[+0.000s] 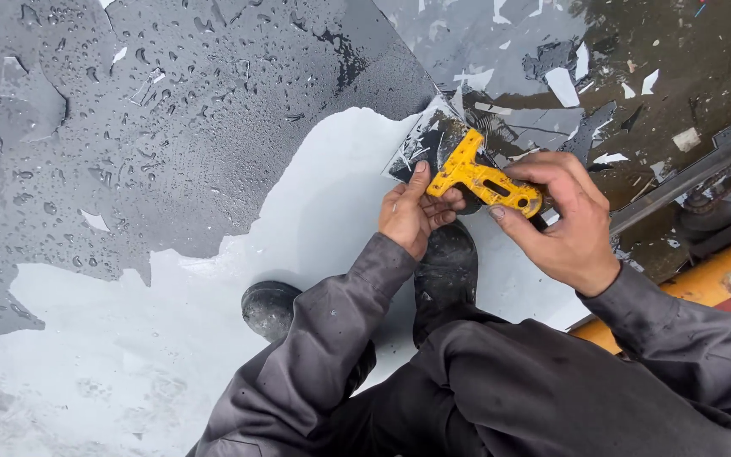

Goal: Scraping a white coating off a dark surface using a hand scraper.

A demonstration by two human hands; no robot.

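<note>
Yellow scraper point(484, 179) sitting right of frame centre, T-shaped head up-left, hole in the handle end. Right hand point(562, 222) closing around its handle; left hand point(412, 216) curling fingers onto the head. Wet dark film point(171, 127) covering upper left, pale panel point(129, 338) showing lower left. Film scraps point(564, 85) lying upper right. Black boots point(443, 262) below the hands.

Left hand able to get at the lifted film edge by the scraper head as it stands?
Probably yes. The left hand already rests beside the yellow scraper, its thumb at the curled film edge. Nothing lies between them; the right hand holds the handle off to the side.
</note>
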